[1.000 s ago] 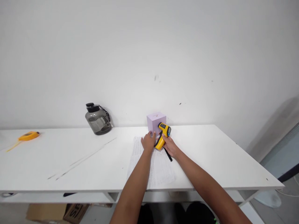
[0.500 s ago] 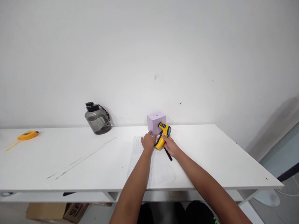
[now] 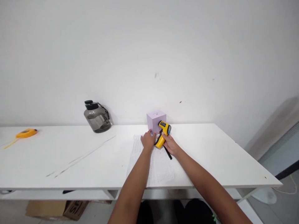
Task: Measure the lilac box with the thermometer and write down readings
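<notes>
In my right hand (image 3: 170, 145) is a yellow and black infrared thermometer (image 3: 162, 137), gripped by its handle and tilted, with its head up in front of a lilac box (image 3: 152, 122). My left hand (image 3: 148, 140) is spread over the top of a printed paper sheet (image 3: 161, 171), fingertips at the foot of the box; whether they press on it I cannot tell. A slim black stick-like thing (image 3: 168, 153), perhaps a pen, pokes out below my right hand, its upper end hidden.
A grey see-through water jug (image 3: 97, 119) with a black lid stands by the wall on the left. Farther left lies an orange tape measure (image 3: 26, 133), its tape partly out. A cardboard box (image 3: 46, 209) sits below the white table (image 3: 205, 161).
The camera view shifts very slightly. Both hands, the thermometer and the lilac box keep practically the same places relative to each other.
</notes>
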### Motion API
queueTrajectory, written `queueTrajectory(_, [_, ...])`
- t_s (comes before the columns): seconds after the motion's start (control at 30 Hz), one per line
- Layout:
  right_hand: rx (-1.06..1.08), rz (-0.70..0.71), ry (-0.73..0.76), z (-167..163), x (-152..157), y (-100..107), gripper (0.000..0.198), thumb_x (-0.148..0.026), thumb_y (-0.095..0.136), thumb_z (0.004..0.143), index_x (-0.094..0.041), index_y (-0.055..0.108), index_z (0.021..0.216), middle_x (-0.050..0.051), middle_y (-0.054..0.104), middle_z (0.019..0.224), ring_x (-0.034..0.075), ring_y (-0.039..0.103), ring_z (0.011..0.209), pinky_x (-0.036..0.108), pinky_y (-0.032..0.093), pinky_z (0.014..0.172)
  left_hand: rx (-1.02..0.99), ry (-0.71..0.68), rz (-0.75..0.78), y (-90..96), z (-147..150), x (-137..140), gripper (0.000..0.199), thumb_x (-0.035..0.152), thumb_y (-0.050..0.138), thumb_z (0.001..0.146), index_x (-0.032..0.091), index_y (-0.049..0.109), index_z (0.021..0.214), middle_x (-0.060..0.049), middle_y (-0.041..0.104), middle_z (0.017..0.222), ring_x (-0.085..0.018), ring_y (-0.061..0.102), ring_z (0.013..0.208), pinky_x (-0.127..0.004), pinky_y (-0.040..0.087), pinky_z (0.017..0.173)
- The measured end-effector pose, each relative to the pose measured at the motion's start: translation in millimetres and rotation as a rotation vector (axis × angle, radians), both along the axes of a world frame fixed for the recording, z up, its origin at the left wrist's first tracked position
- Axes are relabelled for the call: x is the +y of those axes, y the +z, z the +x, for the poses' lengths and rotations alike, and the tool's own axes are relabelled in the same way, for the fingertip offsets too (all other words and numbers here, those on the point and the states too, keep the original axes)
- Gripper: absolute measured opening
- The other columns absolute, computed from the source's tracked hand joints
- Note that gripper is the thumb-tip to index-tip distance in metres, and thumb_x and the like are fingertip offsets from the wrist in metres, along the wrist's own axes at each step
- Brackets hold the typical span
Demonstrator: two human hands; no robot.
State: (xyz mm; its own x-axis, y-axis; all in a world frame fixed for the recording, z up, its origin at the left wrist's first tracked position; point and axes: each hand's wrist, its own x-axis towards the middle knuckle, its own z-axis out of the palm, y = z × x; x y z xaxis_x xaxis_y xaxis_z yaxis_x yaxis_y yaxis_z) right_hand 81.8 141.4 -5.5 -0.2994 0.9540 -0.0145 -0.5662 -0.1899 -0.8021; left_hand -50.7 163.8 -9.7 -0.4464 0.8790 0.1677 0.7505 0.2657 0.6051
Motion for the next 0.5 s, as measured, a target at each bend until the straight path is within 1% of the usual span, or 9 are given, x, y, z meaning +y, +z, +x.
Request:
queueTrajectory(0.23, [-0.015,0.024,0.02,0.0,-1.0,0.1,0.037,-0.042,0.079,0.076,-0.022,0.064,0.103,0.003,0.072,0.11,0.02,0.07,0.096,0.036,0.058,0.091,0.007,-0.005,-0.003,1.6,0.4,-1.9,0.053,0.047,0.047,0.089,0.025,0.055,0.137,-0.01,0.062,0.136,-0.025,0.054,0.13,-0.043,0.019,0.118])
queueTrajectory(0.5, [-0.018,0.031,0.009,-1.2,-0.1,-1.7,0.038,-0.043,0.077,0.077,-0.024,0.063,0.107,0.004,0.071,0.113,0.02,0.069,0.1,0.037,0.057,0.092,0.002,-0.001,0.011,0.5,0.3,-0.9,0.05,0.047,0.048,0.089,0.027,0.057,0.134,-0.009,0.062,0.137,-0.025,0.052,0.132,-0.043,0.019,0.118])
